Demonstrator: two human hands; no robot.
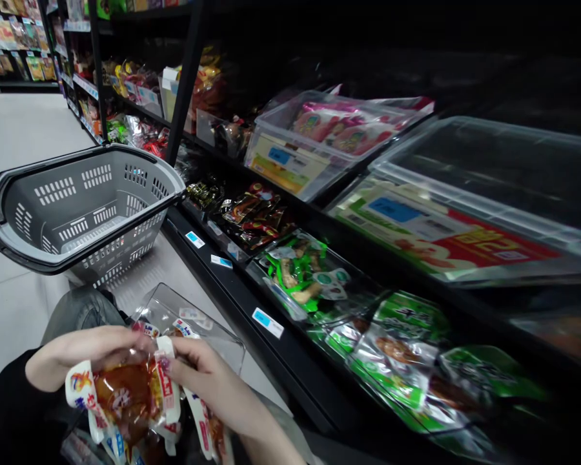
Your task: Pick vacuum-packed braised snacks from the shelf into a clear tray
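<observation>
Grey slotted plastic forms the basket, the landmark for all positions given; it stands on the pale floor, its black handle lowered along the rim. Nearer the viewer than the basket, two bare hands meet over a cluster of clear sealed packets with brown contents and white printed edges. The left hand, extending from a black sleeve, has its fingers curled over the top of the cluster. The right hand grips the cluster from the other side, its thumb pressed on a white edge; the exact number of packets held cannot be told. Just beyond the hands, below the basket's right end, is a clear bin with similar packets inside, its near part hidden. A trousered knee lies directly in front of the basket.

To the right of the basket runs a black shelf, its edge bearing blue-and-white price tags. Farther right of the basket lie dark glossy packets, bright green packets and silver-green bags. Above these, also rightward of the basket, stands a transparent box of pink packages.
</observation>
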